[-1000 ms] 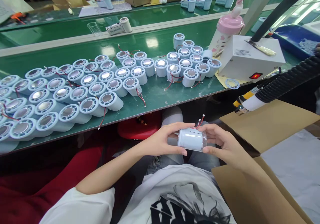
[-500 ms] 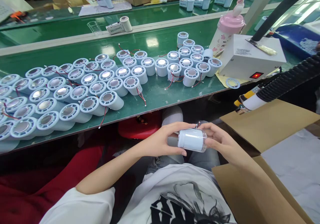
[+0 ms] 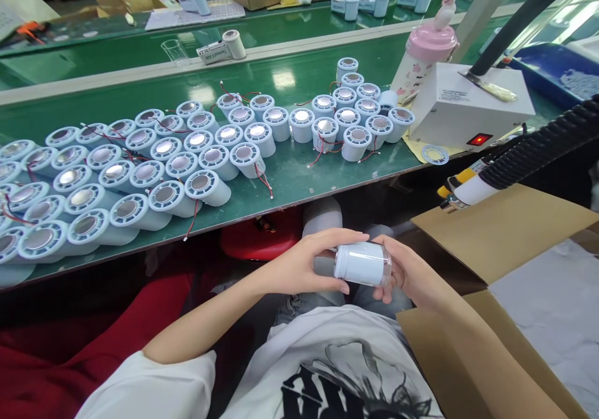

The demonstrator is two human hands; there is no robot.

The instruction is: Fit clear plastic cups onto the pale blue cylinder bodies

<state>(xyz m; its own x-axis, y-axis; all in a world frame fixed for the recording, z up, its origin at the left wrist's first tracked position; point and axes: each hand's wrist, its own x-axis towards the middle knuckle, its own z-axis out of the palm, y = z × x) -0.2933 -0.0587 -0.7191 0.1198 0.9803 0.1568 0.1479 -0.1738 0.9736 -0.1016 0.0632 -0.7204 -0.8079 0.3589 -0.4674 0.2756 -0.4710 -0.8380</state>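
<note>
Above my lap, a pale blue cylindrical housing [image 3: 360, 263] lies on its side between my hands. A clear plastic sleeve surrounds its right end, and a dark grey part shows at its left end. My left hand [image 3: 299, 264] is wrapped round the left end, thumb below and fingers above. From the right, my right hand [image 3: 409, 268] grips the clear end, its index finger over the top and other fingertips showing underneath. On the green bench [image 3: 299, 176], many similar housings [image 3: 215, 157] stand upright with round silvery centres, several trailing red and black wires.
A white box with a lit red switch [image 3: 477, 104] and a pink-lidded bottle [image 3: 423, 51] stand at the bench's right. A black ribbed hose [image 3: 538, 138] hangs over an opened cardboard box [image 3: 510, 226]. Co-workers' hands show across the bench.
My right hand has shifted its grip: its fingers have moved from the top towards the end and underside. The wire tip above the housing is now out of sight.
</note>
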